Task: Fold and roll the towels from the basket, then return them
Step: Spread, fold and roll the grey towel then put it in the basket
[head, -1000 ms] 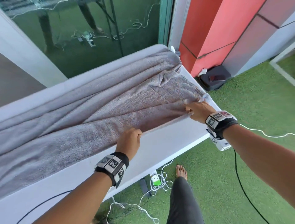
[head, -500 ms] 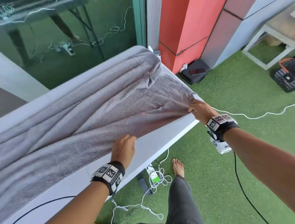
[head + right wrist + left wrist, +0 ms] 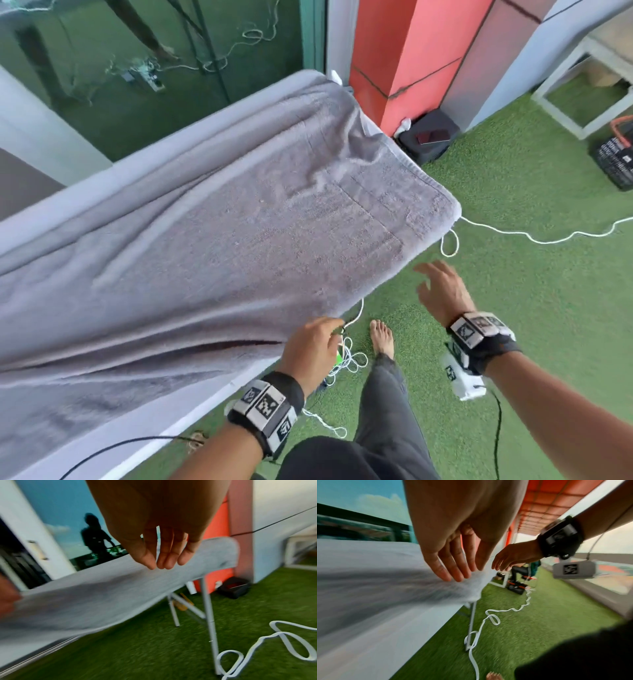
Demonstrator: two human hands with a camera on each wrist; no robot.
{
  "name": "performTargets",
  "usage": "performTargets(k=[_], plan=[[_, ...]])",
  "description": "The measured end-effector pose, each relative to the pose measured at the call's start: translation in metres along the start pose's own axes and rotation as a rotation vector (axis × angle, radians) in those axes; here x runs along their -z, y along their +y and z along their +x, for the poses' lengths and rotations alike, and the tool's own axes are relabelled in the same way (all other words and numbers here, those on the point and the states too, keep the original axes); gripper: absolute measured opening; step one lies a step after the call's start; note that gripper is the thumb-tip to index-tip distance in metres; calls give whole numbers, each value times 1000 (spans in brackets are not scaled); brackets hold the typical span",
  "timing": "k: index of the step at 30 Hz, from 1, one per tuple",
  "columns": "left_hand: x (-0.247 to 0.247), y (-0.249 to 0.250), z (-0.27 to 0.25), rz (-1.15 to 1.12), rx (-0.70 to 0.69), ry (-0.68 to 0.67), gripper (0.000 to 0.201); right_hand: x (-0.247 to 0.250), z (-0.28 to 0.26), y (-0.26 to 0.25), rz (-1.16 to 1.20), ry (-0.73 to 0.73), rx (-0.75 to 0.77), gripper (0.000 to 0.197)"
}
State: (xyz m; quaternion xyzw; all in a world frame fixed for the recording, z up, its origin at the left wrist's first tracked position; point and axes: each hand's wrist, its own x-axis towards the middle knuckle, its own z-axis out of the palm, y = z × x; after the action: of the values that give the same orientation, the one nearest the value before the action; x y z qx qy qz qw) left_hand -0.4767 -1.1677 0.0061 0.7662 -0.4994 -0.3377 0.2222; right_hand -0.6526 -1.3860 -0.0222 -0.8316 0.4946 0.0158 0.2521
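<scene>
A large grey towel [image 3: 257, 240] lies spread along the white table [image 3: 144, 431], and its near right part hangs out past the table's edge. My left hand [image 3: 322, 339] is at the towel's near edge; in the left wrist view its fingers [image 3: 453, 566] are straight, the tips just over the cloth, holding nothing. My right hand [image 3: 435, 287] hovers open over the grass, off the towel's near right side; its straight fingers [image 3: 164, 558] hold nothing. The black basket [image 3: 615, 161] with an orange handle stands on the grass at far right.
A white cable [image 3: 534, 236] snakes over the green turf right of the table. A black box [image 3: 428, 140] with a phone on it sits by the red pillar. More cables [image 3: 346, 359] lie under the table's edge beside my bare foot [image 3: 382, 337]. Glass wall behind the table.
Both hands drew the towel's near edge toward me until it overhung the table, then released it. The right hand has come away from the corner into the air.
</scene>
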Motion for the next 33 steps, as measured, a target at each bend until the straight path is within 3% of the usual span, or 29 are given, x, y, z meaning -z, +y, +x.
performTargets(k=[4,8,13,15,19,26,33], plan=[[21,-61,-68,43,201,186,30,-54,-42,-83,118,-209,303,26],[50,-123,-135,163,455,414,29,-101,-70,-175,92,-432,638,21],[85,-176,-181,165,635,538,43,-135,-86,-267,21,-595,862,24],[92,-187,-189,133,644,526,45,-148,-88,-295,-33,-640,932,24],[96,-196,-195,130,522,581,47,-167,-93,-328,-234,-665,980,30],[94,-217,-189,228,424,528,29,-178,-101,-345,-387,-566,999,21],[99,-199,-206,112,521,471,27,-167,-102,-351,-368,-636,1036,15]])
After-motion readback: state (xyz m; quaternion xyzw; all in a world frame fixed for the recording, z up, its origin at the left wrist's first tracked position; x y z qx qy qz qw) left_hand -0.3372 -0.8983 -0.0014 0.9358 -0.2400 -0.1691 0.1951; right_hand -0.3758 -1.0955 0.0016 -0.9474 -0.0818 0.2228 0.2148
